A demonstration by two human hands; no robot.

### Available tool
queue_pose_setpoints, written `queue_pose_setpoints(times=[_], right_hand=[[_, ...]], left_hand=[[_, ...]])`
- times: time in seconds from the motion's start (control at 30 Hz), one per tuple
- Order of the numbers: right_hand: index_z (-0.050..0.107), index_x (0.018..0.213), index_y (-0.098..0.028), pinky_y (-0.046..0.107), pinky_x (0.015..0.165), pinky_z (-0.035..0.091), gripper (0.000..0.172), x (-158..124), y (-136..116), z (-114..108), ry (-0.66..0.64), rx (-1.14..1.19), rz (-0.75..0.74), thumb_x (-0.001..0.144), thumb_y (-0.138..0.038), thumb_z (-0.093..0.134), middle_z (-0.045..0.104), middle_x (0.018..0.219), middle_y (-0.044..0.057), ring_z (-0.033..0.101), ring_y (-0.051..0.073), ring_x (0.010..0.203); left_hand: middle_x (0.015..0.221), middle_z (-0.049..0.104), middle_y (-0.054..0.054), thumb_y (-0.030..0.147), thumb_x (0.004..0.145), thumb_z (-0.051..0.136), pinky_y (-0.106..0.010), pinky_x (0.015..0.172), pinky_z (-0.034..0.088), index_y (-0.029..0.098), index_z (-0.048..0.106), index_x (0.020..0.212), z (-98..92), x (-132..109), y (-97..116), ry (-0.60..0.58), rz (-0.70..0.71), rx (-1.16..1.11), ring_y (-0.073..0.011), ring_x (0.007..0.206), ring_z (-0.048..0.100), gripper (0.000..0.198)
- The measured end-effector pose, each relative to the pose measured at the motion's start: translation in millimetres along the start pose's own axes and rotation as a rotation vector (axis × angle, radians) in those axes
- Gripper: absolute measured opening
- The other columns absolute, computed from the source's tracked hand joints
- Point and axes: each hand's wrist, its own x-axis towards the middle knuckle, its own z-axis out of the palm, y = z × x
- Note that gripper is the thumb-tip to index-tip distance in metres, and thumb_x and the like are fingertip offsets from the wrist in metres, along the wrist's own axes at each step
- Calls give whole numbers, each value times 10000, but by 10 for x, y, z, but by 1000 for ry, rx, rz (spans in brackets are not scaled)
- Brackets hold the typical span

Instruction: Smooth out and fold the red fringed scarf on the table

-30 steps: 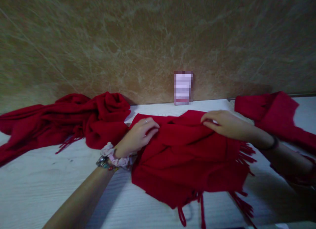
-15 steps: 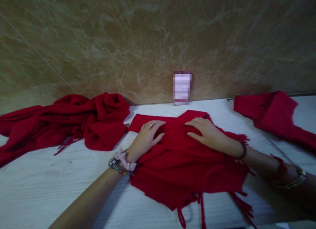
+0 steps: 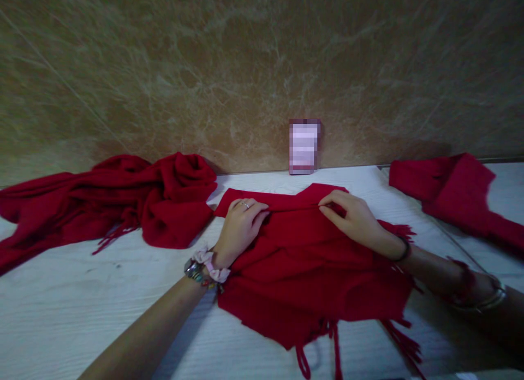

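A red fringed scarf [image 3: 311, 276] lies spread and wrinkled in front of me, its tassels hanging toward me and to the right. Near its far edge, my left hand [image 3: 243, 221] pinches the cloth between thumb and fingers. My right hand [image 3: 354, 216] pinches it too, a short way to the right. Between the two pinches a thin raised fold runs straight across the fabric. My palms and the cloth beneath them are hidden.
Another bunched red scarf [image 3: 176, 205] lies at the left, its corner near the middle one. A red cloth strip [image 3: 454, 186] lies at the right. A phone-like object [image 3: 303, 148], its screen blurred, leans on the brown marbled wall [image 3: 204, 74] behind the white wood-grain surface [image 3: 123, 309].
The fingers of both hands have closed from a loose, spread pose into pinches on the red scarf. A fold now stands up between them.
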Motion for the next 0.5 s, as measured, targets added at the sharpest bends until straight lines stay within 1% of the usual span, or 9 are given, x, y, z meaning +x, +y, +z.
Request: queue_pose_setpoints(times=[0.13, 0.23, 0.3, 0.4, 0.47, 0.5], right_hand=[[539, 745, -192, 289, 659, 420, 79, 30, -36, -111, 95, 20, 6, 790, -186, 474, 594, 738, 28, 547, 161, 702], [528, 750, -194, 292, 650, 412, 71, 43, -62, -168, 138, -1, -10, 796, -192, 474, 573, 726, 27, 535, 163, 696], [524, 752, -199, 294, 647, 409, 70, 46, -68, -178, 150, -6, -15, 799, -195, 472, 566, 726, 25, 529, 163, 693], [520, 754, -200, 291, 640, 410, 66, 42, -52, -155, 141, 0, -4, 800, -192, 473, 561, 724, 22, 525, 160, 688], [520, 754, -200, 289, 638, 413, 67, 39, -31, -131, 134, 3, 10, 801, -194, 473, 560, 724, 21, 526, 159, 689], [521, 755, -201, 290, 640, 415, 69, 39, -20, -121, 132, 3, 18, 802, -197, 472, 561, 726, 21, 527, 159, 691]], left_hand=[[747, 597, -32, 236, 828, 468, -315, 759, 400, 162, 594, 796, -126, 39, 11, 146, -18, 14, -171, 757, 530, 149], [725, 579, -27, 252, 832, 464, -310, 750, 403, 164, 588, 785, -172, 54, 29, 212, -5, 18, -170, 747, 521, 159], [736, 571, -24, 252, 840, 451, -306, 755, 402, 167, 580, 808, -167, 49, 41, 198, 2, -3, -165, 751, 516, 158], [804, 563, -26, 263, 834, 466, -300, 765, 401, 174, 554, 911, -120, 20, 48, 97, 0, -44, -162, 784, 510, 148], [853, 547, -34, 295, 805, 514, -296, 754, 405, 174, 525, 980, -83, -7, 49, 34, -16, -57, -164, 795, 502, 213], [871, 537, -39, 314, 787, 539, -294, 744, 408, 173, 513, 999, -68, -20, 50, 20, -27, -58, -165, 794, 499, 256]])
